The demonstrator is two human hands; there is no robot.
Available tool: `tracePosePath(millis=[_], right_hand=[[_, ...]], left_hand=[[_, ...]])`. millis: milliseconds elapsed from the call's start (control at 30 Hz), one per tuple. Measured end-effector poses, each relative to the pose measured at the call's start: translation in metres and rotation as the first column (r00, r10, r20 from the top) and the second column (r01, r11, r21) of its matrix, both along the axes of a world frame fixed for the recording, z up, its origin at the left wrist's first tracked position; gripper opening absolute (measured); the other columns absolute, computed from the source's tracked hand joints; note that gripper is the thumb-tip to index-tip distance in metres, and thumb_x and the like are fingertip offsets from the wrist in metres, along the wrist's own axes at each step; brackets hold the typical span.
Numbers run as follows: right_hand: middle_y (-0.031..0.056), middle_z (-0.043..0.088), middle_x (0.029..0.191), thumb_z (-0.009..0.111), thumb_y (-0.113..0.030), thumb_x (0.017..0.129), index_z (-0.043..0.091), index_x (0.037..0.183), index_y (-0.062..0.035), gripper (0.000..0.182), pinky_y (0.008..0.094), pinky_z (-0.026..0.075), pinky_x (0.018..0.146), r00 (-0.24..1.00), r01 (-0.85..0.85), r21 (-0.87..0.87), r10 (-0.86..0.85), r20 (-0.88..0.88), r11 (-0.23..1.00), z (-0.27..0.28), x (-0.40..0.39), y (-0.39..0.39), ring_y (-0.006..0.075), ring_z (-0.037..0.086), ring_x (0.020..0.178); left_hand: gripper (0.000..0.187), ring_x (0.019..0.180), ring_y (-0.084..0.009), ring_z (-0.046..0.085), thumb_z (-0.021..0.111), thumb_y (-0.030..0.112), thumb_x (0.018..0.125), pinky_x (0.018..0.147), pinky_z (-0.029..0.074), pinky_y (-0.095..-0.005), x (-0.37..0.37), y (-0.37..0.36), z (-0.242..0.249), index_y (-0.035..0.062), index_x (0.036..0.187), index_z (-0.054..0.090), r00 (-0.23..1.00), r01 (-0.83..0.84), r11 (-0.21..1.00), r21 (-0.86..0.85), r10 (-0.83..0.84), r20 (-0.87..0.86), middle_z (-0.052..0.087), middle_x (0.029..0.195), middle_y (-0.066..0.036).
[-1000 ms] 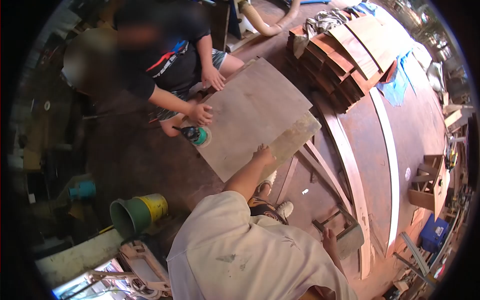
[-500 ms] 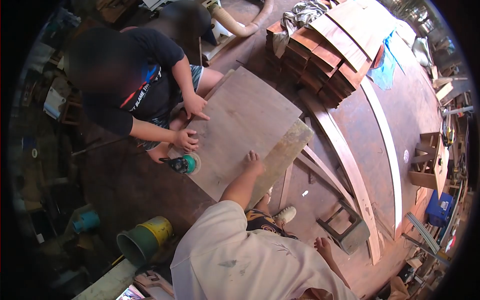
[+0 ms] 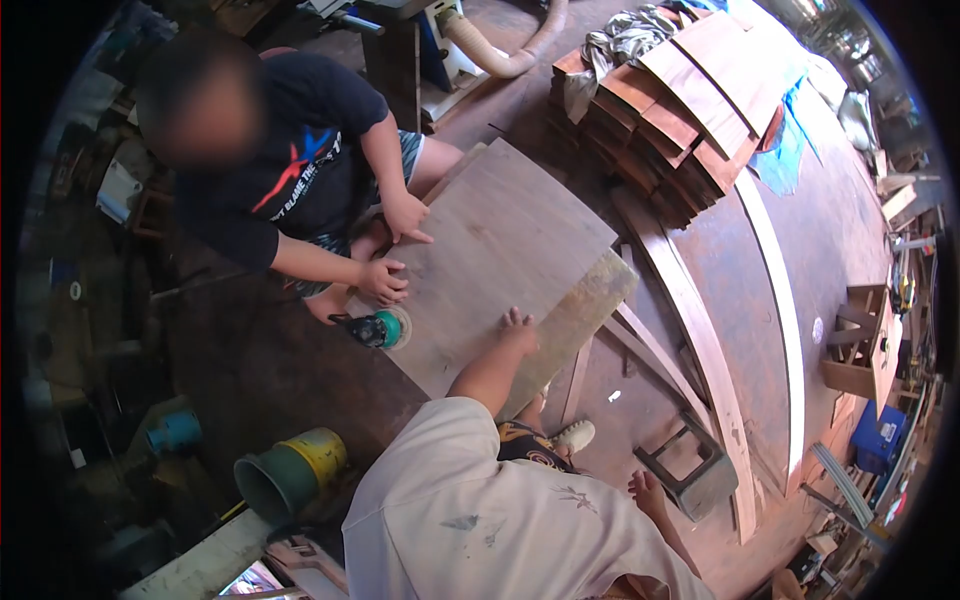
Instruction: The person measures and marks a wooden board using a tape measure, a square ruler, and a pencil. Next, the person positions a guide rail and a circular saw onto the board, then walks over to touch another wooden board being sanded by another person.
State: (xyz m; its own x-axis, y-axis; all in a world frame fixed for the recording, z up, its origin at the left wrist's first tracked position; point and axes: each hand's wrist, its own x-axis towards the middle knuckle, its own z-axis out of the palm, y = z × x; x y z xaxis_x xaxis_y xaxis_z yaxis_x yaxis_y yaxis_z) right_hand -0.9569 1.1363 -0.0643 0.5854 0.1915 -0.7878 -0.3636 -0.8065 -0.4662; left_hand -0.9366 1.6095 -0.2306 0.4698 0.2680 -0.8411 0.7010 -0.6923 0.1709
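A large brown wooden panel (image 3: pixel 500 250) lies tilted over a thicker plank (image 3: pixel 580 310). My left hand (image 3: pixel 517 330) rests flat on the panel's near edge with its fingers spread. My right hand (image 3: pixel 645 490) hangs empty with its fingers apart, just left of a metal stool frame (image 3: pixel 692 470). Across the panel crouches a person in a black T-shirt (image 3: pixel 300 170) with both hands (image 3: pixel 385 280) on the panel's far side. A green-headed power grinder (image 3: pixel 378 328) lies at the panel's left corner, just below that person's hand.
A stack of curved wooden boards (image 3: pixel 680 110) sits at the back right, with a dust hose (image 3: pixel 500 60) behind it. Long curved wooden strips (image 3: pixel 705 340) run down the right. A yellow-green bucket (image 3: pixel 290 472) stands at lower left and a blue box (image 3: pixel 880 440) at far right.
The other person's hands have shifted along the panel's far side. My left hand stays on the panel's near edge. My right hand has drawn slightly away from the stool frame.
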Motion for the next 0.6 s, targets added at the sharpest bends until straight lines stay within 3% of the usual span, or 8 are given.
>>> tracePosePath(millis=[200, 267, 333, 467, 600], right_hand=[[0.0066, 0.063, 0.077, 0.051, -0.040, 0.096, 0.059, 0.092, -0.0007, 0.040, 0.0278, 0.046, 0.054, 1.000, -0.004, -0.021, 0.005, 0.005, 1.000, -0.001, 0.005, -0.003, 0.0146, 0.061, 0.066], [0.0056, 0.064, 0.078, 0.045, -0.038, 0.099, 0.058, 0.097, -0.0013, 0.039, 0.0263, 0.049, 0.057, 1.000, -0.026, 0.003, 0.026, -0.006, 1.000, -0.006, 0.005, -0.007, 0.0132, 0.062, 0.067], [0.0058, 0.064, 0.078, 0.045, -0.038, 0.099, 0.058, 0.098, -0.0006, 0.039, 0.0265, 0.049, 0.058, 1.000, -0.012, 0.011, 0.012, -0.019, 1.000, -0.010, 0.005, -0.010, 0.0134, 0.062, 0.068], [0.0059, 0.064, 0.080, 0.046, -0.041, 0.099, 0.057, 0.099, -0.0012, 0.041, 0.0268, 0.049, 0.061, 0.999, 0.018, 0.026, -0.016, -0.048, 1.000, -0.019, 0.006, -0.017, 0.0139, 0.062, 0.070], [0.0038, 0.063, 0.079, 0.051, -0.041, 0.096, 0.060, 0.094, -0.0042, 0.038, 0.0256, 0.045, 0.056, 0.995, 0.077, -0.010, -0.078, -0.062, 0.997, 0.009, 0.011, 0.006, 0.0119, 0.060, 0.068]], left_hand=[[0.090, 0.144, -0.0416, 0.006, 0.064, 0.044, 0.083, 0.114, 0.016, -0.0520, -0.002, 0.003, 0.004, 0.0192, 0.152, 0.012, 1.000, -0.016, 1.000, -0.020, 0.016, 0.004, -0.004, 0.156, -0.021], [0.091, 0.144, -0.0417, 0.006, 0.064, 0.045, 0.082, 0.114, 0.016, -0.0517, -0.003, 0.002, 0.003, 0.0186, 0.152, 0.012, 1.000, -0.026, 0.999, -0.031, 0.026, 0.000, -0.004, 0.156, -0.022], [0.089, 0.144, -0.0413, 0.007, 0.065, 0.036, 0.081, 0.114, 0.019, -0.0526, -0.001, -0.002, -0.001, 0.0176, 0.152, 0.014, 0.999, -0.033, 0.999, 0.006, 0.033, 0.035, -0.002, 0.157, -0.021], [0.089, 0.144, -0.0414, 0.006, 0.064, 0.034, 0.081, 0.114, 0.018, -0.0516, 0.006, 0.003, 0.016, 0.0154, 0.152, 0.013, 1.000, -0.006, 1.000, -0.003, 0.006, -0.028, -0.001, 0.156, -0.022], [0.084, 0.144, -0.0409, 0.004, 0.059, 0.029, 0.084, 0.114, 0.018, -0.0515, 0.003, -0.006, 0.015, 0.0127, 0.152, 0.012, 0.998, -0.053, 0.999, -0.006, 0.054, 0.034, -0.002, 0.155, -0.025]])
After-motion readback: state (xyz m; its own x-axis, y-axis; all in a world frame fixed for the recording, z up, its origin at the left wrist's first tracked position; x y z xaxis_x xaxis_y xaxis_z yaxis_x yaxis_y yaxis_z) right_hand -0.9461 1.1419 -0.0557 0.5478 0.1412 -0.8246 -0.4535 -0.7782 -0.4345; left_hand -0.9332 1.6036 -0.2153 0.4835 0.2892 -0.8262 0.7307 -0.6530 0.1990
